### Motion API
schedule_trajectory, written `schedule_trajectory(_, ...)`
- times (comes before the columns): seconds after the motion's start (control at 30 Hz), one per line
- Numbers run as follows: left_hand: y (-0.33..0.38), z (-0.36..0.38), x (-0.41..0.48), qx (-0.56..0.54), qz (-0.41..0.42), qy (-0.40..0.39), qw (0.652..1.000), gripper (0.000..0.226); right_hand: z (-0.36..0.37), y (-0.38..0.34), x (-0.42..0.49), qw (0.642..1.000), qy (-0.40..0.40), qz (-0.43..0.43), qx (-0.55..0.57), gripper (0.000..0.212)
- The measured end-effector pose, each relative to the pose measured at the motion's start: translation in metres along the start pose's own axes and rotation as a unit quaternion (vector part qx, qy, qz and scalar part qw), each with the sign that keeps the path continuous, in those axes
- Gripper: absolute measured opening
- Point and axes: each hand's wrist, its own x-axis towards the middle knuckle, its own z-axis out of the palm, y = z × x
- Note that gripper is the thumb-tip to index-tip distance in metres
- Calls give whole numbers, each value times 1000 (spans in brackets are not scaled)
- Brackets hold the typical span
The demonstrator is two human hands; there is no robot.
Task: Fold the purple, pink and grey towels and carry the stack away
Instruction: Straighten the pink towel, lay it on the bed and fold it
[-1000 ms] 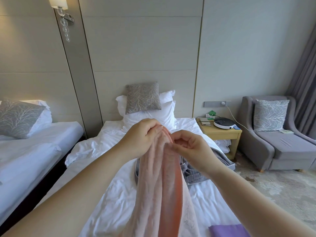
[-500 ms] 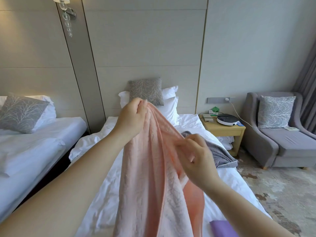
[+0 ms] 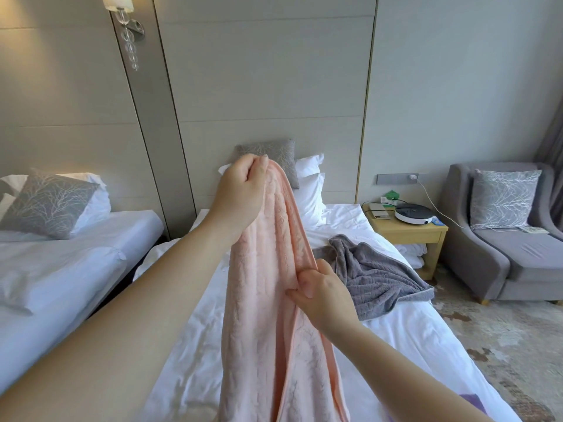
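Pink towel (image 3: 268, 300): in hand, centre of the frame, hanging as a long bunched column from upper centre down past the bottom edge; unfolded, no crease or flat layer visible. Left hand (image 3: 240, 190): raised at upper centre, fingers curled closed over the towel's top end, which drapes over them. Right hand (image 3: 323, 293): lower and right of centre, thumb and fingers pinched shut on the towel's right-hand edge partway down, the other fingers tucked under and not fully visible. Grey towel (image 3: 374, 275): right of centre, lying crumpled and spread on the white bed (image 3: 195, 345), one corner reaching toward the mattress edge; untouched, not folded, well apart from both hands. Purple towel (image 3: 472, 405): only a small flat sliver shows at the lower right corner, just beyond the right forearm, lying on the bed; it appears neat-edged and may already be folded, but too little shows to tell. Status, as judged by one standing by: at most one of three items finished; the pink one is at the stage of finding its edges and spreading it before the first fold; the grey one not started; no stack assembled, nothing yet carried off. Remaining: fold pink, fold grey, pile all three, lift and remove.
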Motion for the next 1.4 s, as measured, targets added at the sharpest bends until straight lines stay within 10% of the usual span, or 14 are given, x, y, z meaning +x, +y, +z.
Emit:
schedule_trajectory(0.27, -23, -46, 16, 33, -46, 85, 995, 38, -18, 21, -1, 994, -26, -11, 107, 6)
schedule_trajectory(0.4, -49, -69, 17, 43, -146, 119, 981, 45, -55, 26, 1, 857, -10, 84, 508, 15)
schedule_trajectory(0.5, -59, -74, 8, 40, -167, 119, 978, 36, -74, 18, 7, 797, -23, 79, 599, 9)
schedule_trajectory(0.6, -48, -59, -6, 20, -171, -5, 985, 32, -85, 4, 14, 834, -62, 39, 546, 14)
schedule_trajectory(0.7, -33, -25, -30, 18, -135, -260, 956, 98, -86, -14, 21, 863, -108, 2, 493, 22)
schedule_trajectory(0.8, -30, 2, -47, 17, -146, -400, 905, 53, -86, -23, 25, 886, -116, -16, 448, 23)
schedule_trajectory(0.87, -30, 7, -48, 35, -123, -395, 910, 12, -87, -19, 25, 899, -107, -17, 425, 24)
schedule_trajectory(1.4, -8, -3, -3, -6, -33, -121, 992, 31, -43, 15, -8, 989, 6, -53, 137, 17)
